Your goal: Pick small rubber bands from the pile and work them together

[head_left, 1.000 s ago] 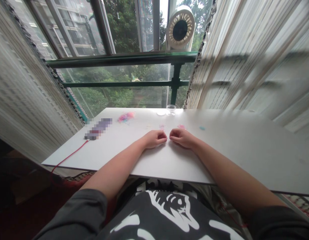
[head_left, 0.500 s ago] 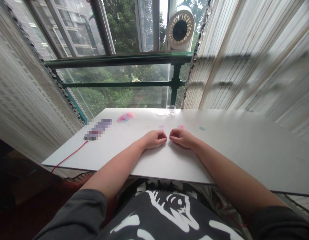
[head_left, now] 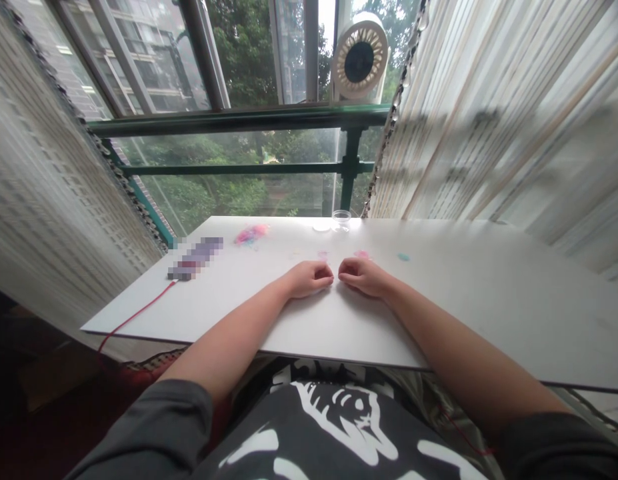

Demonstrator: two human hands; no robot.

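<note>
A broad, flat white table top (head_left: 489, 307) with a smooth matt surface is taken as the landmark. It is flanked on the left and right sides by pale, finely ribbed striped curtains (head_left: 513, 133), blurred in the picture. Beyond its far edge a dark green metal window railing (head_left: 239, 121) is seen, and above the far edge, on that railing, a round white plastic fan (head_left: 359, 61) with a dark centre is mounted. Near the middle of the table the left hand (head_left: 309, 278) and the right hand (head_left: 361, 275) are rested knuckles up, almost touching each other. Both are curled closed with thumb and forefinger tips drawn together; whether anything is pinched there cannot be told. Toward the table's far left corner a long purple rectangular object (head_left: 196, 258), pixelated, is laid, and a thin red cable (head_left: 133, 313) is led from it over the left edge. A loose heap of small pink pieces (head_left: 251, 234) is placed near the far edge, left of centre. At the far edge a small clear round jar (head_left: 341, 219) is stood beside a flat white round lid (head_left: 321, 227). Just beyond the hands two tiny pink bits (head_left: 361, 253) are found on the table, with a tiny teal bit (head_left: 403, 256) further right.
</note>
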